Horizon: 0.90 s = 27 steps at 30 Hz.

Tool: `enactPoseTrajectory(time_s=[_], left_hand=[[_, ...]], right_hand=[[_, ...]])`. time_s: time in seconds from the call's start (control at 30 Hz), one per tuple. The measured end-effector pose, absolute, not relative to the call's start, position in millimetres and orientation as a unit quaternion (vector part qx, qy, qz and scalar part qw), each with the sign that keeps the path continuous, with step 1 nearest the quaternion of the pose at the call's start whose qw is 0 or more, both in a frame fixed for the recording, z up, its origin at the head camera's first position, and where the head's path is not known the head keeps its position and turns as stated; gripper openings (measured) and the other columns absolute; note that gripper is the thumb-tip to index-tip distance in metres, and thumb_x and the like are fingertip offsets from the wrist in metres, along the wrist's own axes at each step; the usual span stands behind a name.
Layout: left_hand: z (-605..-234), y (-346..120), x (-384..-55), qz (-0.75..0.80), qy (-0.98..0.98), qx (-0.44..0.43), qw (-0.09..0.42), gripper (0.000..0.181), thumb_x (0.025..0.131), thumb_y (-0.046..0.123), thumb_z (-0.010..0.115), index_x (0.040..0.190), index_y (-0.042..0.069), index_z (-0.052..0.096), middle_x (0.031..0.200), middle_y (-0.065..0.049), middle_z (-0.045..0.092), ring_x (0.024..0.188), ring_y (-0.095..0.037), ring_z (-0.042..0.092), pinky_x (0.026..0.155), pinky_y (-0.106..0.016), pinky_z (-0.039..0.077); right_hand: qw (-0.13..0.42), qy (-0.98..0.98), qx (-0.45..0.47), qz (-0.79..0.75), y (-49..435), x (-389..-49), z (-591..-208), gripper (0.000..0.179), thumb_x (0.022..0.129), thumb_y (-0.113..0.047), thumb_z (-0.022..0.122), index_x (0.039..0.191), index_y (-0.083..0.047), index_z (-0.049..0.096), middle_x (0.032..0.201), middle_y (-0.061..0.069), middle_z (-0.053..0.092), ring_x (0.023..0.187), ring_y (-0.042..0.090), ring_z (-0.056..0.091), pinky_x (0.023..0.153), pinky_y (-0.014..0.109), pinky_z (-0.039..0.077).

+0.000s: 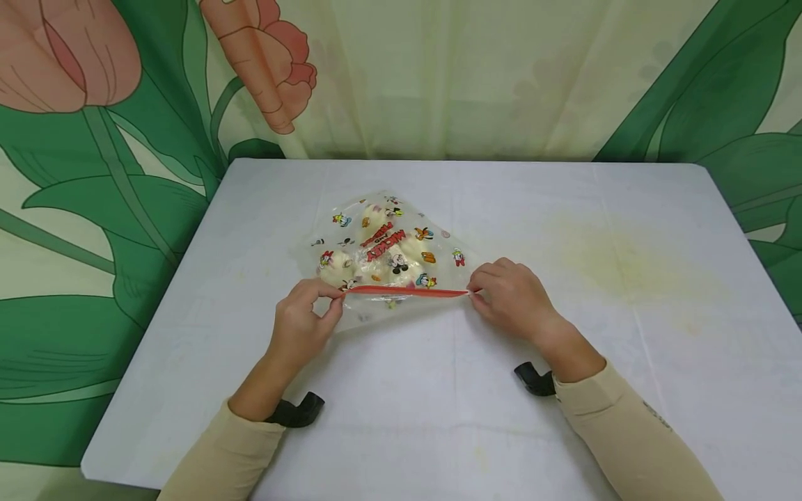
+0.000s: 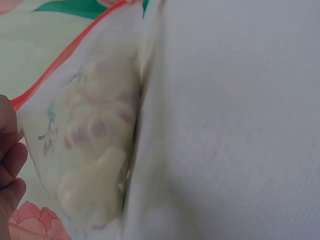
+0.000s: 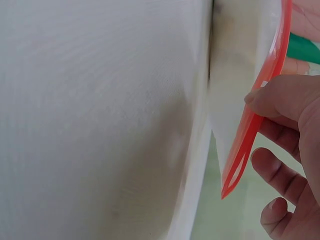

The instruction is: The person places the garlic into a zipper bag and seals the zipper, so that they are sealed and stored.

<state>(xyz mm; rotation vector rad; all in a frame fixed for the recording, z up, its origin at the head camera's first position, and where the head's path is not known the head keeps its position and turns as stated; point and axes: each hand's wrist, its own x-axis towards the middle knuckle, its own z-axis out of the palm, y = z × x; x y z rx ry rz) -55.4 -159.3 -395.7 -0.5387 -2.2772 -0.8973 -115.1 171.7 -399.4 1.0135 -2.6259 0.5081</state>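
A clear zip bag point(image 1: 383, 242) with cartoon figures and red lettering lies near the middle of the table. Its red zip strip point(image 1: 407, 291) runs along the side nearest me. Several pale garlic bulbs point(image 2: 95, 187) with purplish patches show through the plastic. My left hand point(image 1: 302, 321) pinches the left end of the strip between thumb and forefinger. At the other end, my right hand point(image 1: 512, 298) pinches the strip too; in the right wrist view its lower fingers are loosely bent beneath the red edge point(image 3: 250, 135).
A white cloth covers the table point(image 1: 626, 278), with faint yellowish stains on the right. Black curved wrist pieces point(image 1: 299, 410) show below both hands. Behind the table hangs a curtain point(image 1: 451, 76) printed with large flowers and green leaves.
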Motion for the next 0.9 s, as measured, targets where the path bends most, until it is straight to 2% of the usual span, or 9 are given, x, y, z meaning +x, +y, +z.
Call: enactPoseTrajectory(time_s=[0.33,0.5,0.73,0.9], left_hand=[[-393,-164,-60,-0.335,-0.871,-0.184,0.308,0.017,0.074,-0.014,0.074,0.084,-0.002,0.066,0.082,-0.014,0.069,0.082,-0.029,0.067,0.076,-0.043,0.057],[-393,-163,-60,-0.327,-0.877,-0.168,0.31,0.017,0.075,-0.014,0.074,0.085,-0.002,0.066,0.082,-0.016,0.069,0.083,-0.031,0.068,0.079,-0.045,0.057],[-394,-159,-59,-0.321,-0.878,-0.138,0.327,0.016,0.075,-0.014,0.074,0.084,-0.003,0.066,0.084,-0.017,0.069,0.083,-0.032,0.067,0.081,-0.046,0.056],[-394,-155,-57,-0.313,-0.883,-0.117,0.331,0.012,0.078,-0.012,0.072,0.085,-0.004,0.067,0.084,-0.018,0.069,0.084,-0.033,0.067,0.083,-0.048,0.056]], right_hand=[[0.131,-0.916,0.338,0.175,179,-115,-400,0.004,0.081,-0.006,0.074,0.084,-0.008,0.074,0.091,0.001,0.072,0.084,0.025,0.06,0.069,0.039,0.05],[0.145,-0.906,0.352,0.186,185,-120,-402,0.002,0.083,-0.007,0.071,0.082,-0.007,0.073,0.09,0.001,0.072,0.082,0.026,0.06,0.067,0.039,0.05],[0.172,-0.888,0.375,0.201,196,-133,-408,0.008,0.077,-0.002,0.074,0.081,-0.008,0.071,0.086,0.001,0.07,0.078,0.027,0.06,0.063,0.039,0.049],[0.171,-0.884,0.385,0.202,204,-141,-411,0.005,0.078,-0.003,0.072,0.081,-0.008,0.071,0.085,0.002,0.07,0.078,0.028,0.06,0.061,0.04,0.048]])
